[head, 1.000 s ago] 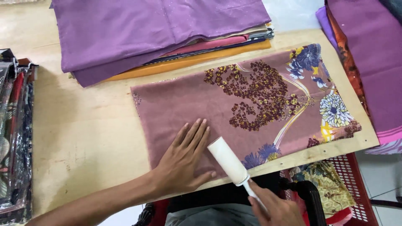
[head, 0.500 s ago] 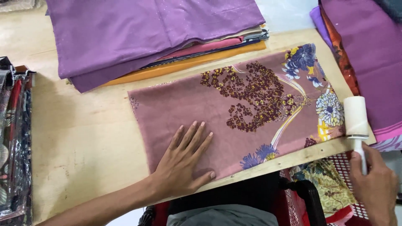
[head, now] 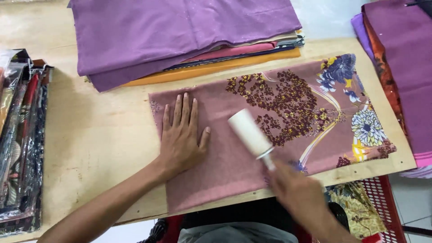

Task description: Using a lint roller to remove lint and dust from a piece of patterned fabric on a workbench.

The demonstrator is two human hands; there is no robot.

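A folded mauve cloth (head: 234, 166) with dark floral print and blue and white flowers at its right end lies flat on the wooden table (head: 99, 139). My left hand (head: 182, 135) presses flat on the cloth's left part, fingers spread. My right hand (head: 297, 193), blurred, grips the handle of a white lint roller (head: 249, 132), whose roll rests on the middle of the cloth, just left of the dark print.
A stack of folded fabrics (head: 180, 36) topped in purple lies at the table's back. More purple and orange cloth (head: 400, 67) is piled on the right. Plastic-wrapped fabrics (head: 20, 135) stand at the left edge. A red basket (head: 382, 202) with patterned cloth sits below the table's front right.
My right hand brought the lint roller from the cloth's right end back to its middle. My left hand slid up and left on the cloth. The view shifted slightly.
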